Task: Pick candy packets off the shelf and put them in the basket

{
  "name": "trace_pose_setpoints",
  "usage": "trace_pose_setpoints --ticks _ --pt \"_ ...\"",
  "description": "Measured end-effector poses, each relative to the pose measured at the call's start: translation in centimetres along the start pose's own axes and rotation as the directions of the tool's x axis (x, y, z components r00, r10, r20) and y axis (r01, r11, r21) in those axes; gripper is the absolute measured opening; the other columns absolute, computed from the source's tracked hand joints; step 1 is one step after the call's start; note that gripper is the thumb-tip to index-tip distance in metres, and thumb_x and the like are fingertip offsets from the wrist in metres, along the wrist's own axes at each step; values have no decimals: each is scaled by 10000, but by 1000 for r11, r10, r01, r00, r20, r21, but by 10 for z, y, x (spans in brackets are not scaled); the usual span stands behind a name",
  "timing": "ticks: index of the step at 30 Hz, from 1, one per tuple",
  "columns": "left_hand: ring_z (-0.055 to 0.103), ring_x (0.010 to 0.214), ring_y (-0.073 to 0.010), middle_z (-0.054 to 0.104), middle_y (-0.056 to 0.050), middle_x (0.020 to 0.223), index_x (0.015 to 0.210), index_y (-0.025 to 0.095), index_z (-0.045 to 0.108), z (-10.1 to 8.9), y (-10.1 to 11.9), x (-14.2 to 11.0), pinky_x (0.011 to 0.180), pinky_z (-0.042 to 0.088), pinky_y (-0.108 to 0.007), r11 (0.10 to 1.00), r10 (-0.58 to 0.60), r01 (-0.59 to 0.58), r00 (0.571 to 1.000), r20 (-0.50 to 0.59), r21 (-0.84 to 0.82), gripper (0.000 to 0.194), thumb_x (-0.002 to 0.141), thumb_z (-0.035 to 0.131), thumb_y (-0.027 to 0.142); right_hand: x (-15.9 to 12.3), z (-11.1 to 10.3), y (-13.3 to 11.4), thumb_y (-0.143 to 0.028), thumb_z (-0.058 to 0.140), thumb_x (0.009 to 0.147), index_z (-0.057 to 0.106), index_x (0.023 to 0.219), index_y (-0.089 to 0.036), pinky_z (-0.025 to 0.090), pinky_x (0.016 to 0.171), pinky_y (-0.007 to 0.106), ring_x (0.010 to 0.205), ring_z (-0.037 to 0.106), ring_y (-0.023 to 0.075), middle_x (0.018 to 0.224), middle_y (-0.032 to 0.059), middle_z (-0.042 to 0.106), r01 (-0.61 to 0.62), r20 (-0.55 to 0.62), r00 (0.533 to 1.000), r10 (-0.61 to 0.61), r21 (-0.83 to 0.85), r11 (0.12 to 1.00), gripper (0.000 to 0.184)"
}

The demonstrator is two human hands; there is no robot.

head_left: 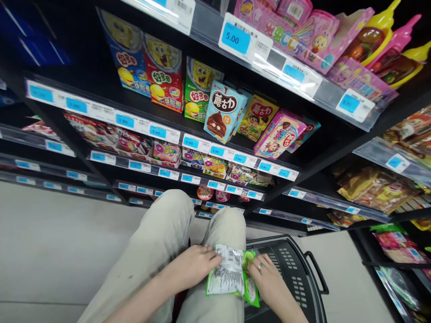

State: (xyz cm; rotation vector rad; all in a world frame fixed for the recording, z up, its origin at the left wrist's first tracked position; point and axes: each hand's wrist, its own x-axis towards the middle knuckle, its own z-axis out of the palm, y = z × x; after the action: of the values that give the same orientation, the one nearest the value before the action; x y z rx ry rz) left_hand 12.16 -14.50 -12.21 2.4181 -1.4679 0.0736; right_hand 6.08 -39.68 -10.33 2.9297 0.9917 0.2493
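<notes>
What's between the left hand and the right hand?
A green-and-white packet, touched by the left hand and the right hand; the head view shows it.

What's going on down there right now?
A person, knees bent before stocked shelves, has both hands on a packet over the right leg. The left hand is at its left edge, the right hand at its right end. A dark basket stands just right of that leg.
</notes>
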Motion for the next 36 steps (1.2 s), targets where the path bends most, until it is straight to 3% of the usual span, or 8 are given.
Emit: trace_pose_setpoints --ticks 4,8,11,16,22,27,31,36 --pt "514 843 -212 548 -41 838 831 160 497 2 7 7 757 413 -335 999 -8 10 1000 -26 46 18 825 483 151 7 -4 -1 -65 400 784 498 761 -160 364 692 320 708 463 173 764 44 539 -29 90 995 30 -22 999 139" --pt "520 867 -216 563 -69 909 871 130 539 1 15 15 821 416 -374 990 111 -98 986 -121 106 96 844 462 180 11 -3 -4 -79 409 743 510 727 -156 366 723 347 720 476 192 738 61 540 26 92 996 -20 -64 998 128" --pt "484 1037 -244 542 -110 1110 1031 104 547 2 16 17 929 367 -391 970 228 -195 942 -248 148 221 868 407 157 10 0 -2 -78 370 784 561 869 -128 364 765 363 784 490 203 841 93 571 124 28 992 -122 -88 988 216" --pt "542 968 -260 594 -161 1035 1039 36 567 11 22 15 856 412 -393 953 279 -211 893 -352 219 274 851 388 123 6 1 1 -62 312 835 574 1002 -78 356 812 374 830 507 204 873 114 588 234 -112 962 -251 -141 962 311" --pt "544 813 -213 605 -137 895 1008 35 570 4 38 18 732 431 -350 948 229 -187 962 -146 256 234 846 419 111 3 -8 1 -53 339 820 585 1001 -59 351 769 381 757 492 201 809 108 575 268 -123 948 -294 -192 944 306" --pt "535 814 -225 584 -99 840 868 90 577 -8 35 28 664 412 -317 995 24 -26 1000 21 99 102 804 504 120 8 -13 2 -82 360 838 561 950 -119 352 732 346 773 452 185 825 73 548 144 1 990 -145 16 989 234" --pt "534 855 -236 590 -95 874 862 114 584 -13 27 36 754 401 -350 979 -174 190 966 192 -71 120 813 474 105 20 -16 3 -106 469 817 528 819 -177 355 714 301 846 441 182 825 33 524 -19 207 978 -7 124 992 92" --pt "524 865 -216 589 -67 910 875 154 594 -12 20 39 804 387 -336 884 -295 376 910 291 -280 163 789 465 103 34 -25 7 -77 365 859 487 737 -176 362 714 259 758 425 129 762 6 473 -221 376 924 77 357 908 199"
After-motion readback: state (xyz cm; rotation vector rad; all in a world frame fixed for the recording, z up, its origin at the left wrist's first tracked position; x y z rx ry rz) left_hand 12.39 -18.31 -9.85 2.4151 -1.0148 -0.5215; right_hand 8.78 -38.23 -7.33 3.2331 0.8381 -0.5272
